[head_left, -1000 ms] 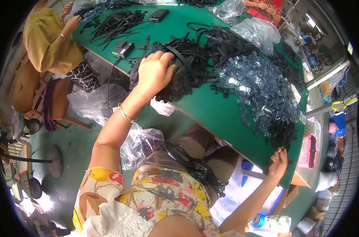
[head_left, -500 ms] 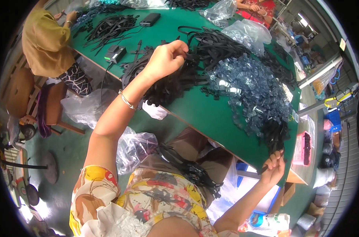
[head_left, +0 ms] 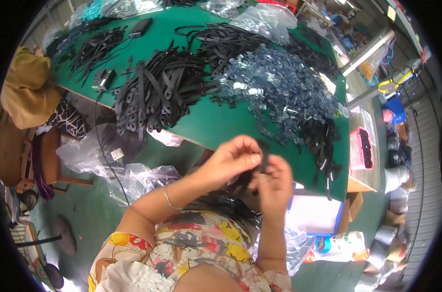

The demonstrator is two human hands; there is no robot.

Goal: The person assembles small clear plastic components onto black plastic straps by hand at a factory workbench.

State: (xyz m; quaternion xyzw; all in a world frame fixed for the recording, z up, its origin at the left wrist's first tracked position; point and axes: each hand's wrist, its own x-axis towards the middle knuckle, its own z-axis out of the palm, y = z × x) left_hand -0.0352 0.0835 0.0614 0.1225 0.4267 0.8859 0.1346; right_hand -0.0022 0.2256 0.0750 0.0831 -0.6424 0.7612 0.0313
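Note:
Both my hands are together in front of me, just off the table's near edge. My left hand (head_left: pixel 234 159) is closed in a pinch on a short dark piece that looks like a black strap (head_left: pixel 264 156). Fingers of my right hand (head_left: pixel 273 181) curl round the same strap from the right; motion blurs its details. Beyond my left hand lies a heap of flat black straps (head_left: pixel 157 90) with holed ends toward me. Beyond my right hand, a pile of small bluish clear plastic pieces (head_left: pixel 284 92) spreads out, with more black straps (head_left: pixel 321 141) at its near right end.
The green table (head_left: pixel 201 129) has more dark strap heaps and clear plastic bags (head_left: pixel 265 22) farther back. A small black device (head_left: pixel 103 79) with a cable stands at the left edge. Another person (head_left: pixel 28 87) sits at left. A pink box (head_left: pixel 362 148) is at right.
My left hand has come back from above the strap heap, and my right hand has moved left from the table's right edge. They now meet at a black strap. The view has shifted.

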